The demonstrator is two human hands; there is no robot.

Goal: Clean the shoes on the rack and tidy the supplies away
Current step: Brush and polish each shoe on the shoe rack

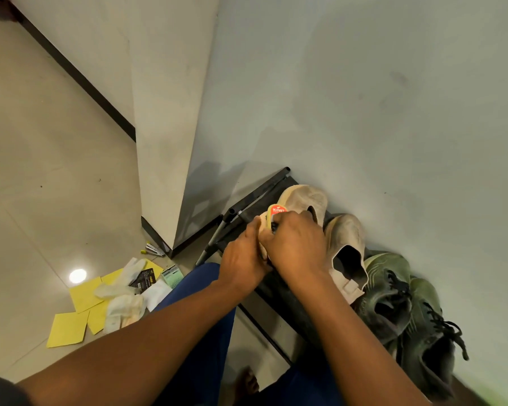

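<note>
Both hands meet over the left end of a black shoe rack [279,291]. My left hand [244,259] grips a pale cloth or sponge [263,227] from the left. My right hand [296,244] curls round a small red and yellow shoe-polish container [276,210], of which only the top shows. On the rack stand two dirty beige slip-on shoes [345,244] and, to their right, two dark green lace-up sneakers [405,312].
On the tiled floor at the left lie yellow cloths [68,329], white gloves [121,306], a black packet [143,278], a green-labelled item [170,273] and a small brush [153,249]. A wall corner stands behind the rack. My blue-clad knee [200,291] is below my hands.
</note>
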